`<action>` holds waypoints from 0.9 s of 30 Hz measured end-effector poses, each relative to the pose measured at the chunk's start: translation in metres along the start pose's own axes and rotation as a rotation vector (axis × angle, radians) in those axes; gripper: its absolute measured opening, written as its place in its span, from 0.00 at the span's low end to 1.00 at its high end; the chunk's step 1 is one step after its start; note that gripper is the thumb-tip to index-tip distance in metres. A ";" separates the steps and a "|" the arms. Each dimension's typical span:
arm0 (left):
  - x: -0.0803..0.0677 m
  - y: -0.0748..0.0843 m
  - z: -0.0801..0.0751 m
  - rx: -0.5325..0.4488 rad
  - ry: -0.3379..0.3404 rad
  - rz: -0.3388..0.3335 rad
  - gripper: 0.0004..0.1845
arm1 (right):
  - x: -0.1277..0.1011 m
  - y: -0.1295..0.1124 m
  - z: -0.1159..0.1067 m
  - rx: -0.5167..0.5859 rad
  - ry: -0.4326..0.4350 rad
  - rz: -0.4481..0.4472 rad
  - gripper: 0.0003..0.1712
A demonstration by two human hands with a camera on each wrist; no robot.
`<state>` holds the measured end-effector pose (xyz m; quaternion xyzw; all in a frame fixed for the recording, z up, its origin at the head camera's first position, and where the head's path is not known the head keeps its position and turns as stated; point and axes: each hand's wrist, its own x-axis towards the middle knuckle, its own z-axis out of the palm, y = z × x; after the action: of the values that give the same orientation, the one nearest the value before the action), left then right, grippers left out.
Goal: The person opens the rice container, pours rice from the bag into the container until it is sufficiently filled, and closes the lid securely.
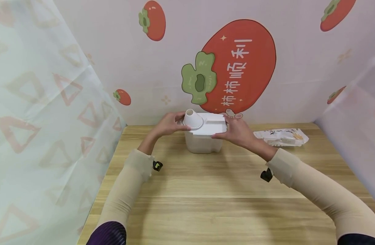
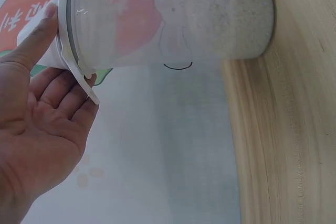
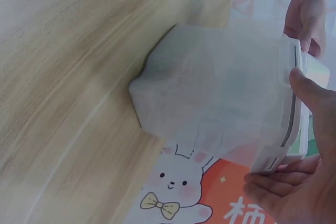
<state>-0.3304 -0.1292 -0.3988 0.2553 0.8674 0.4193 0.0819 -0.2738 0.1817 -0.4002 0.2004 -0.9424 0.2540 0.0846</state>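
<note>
A translucent plastic storage container [image 1: 202, 144] stands upright on the table against the back wall. Its white lid [image 1: 214, 126] carries a hollow, cone-shaped white spout or cup [image 1: 192, 119] at the left. Whitish grains [image 2: 231, 19] fill its lower part in the left wrist view. My left hand [image 1: 169, 124] grips the lid's left end, thumb against the cone and fingers at the lid's rim. My right hand [image 1: 239, 132] holds the other end, with the thumb on the near edge and fingers at the far edge [image 3: 278, 169]. Lid and container look seated together.
On the right, a white printed packet [image 1: 282, 137] lies at the back of the wooden table [image 1: 199, 204]. Patterned cloth walls enclose the back [image 1: 163, 68] and both sides. A black wrist strap piece [image 1: 158, 165] hangs at the left cuff.
</note>
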 end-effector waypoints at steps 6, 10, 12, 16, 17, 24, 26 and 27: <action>0.000 0.001 -0.001 -0.009 -0.007 0.004 0.44 | -0.001 -0.001 0.001 0.016 -0.003 -0.001 0.55; -0.001 0.001 -0.001 -0.009 -0.004 0.006 0.44 | -0.001 0.000 0.001 0.014 -0.006 0.004 0.55; -0.001 0.000 -0.001 -0.007 0.000 0.012 0.44 | -0.001 0.000 0.001 0.011 -0.009 0.008 0.55; -0.002 0.000 -0.001 0.002 0.009 0.037 0.43 | -0.001 0.001 0.002 0.017 -0.017 0.011 0.54; -0.003 0.000 0.000 0.008 0.012 0.046 0.43 | -0.001 0.002 0.002 0.027 -0.023 0.012 0.54; -0.005 0.002 0.001 0.074 0.033 0.113 0.42 | -0.006 0.006 -0.004 0.060 -0.064 0.020 0.57; -0.005 0.003 0.002 0.086 0.041 0.120 0.42 | -0.006 0.007 -0.005 0.064 -0.075 0.013 0.58; -0.006 0.003 0.002 0.090 0.044 0.121 0.42 | -0.006 0.008 -0.006 0.072 -0.081 0.011 0.58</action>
<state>-0.3235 -0.1294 -0.3980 0.3016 0.8698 0.3897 0.0258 -0.2712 0.1928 -0.3999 0.2085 -0.9363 0.2800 0.0378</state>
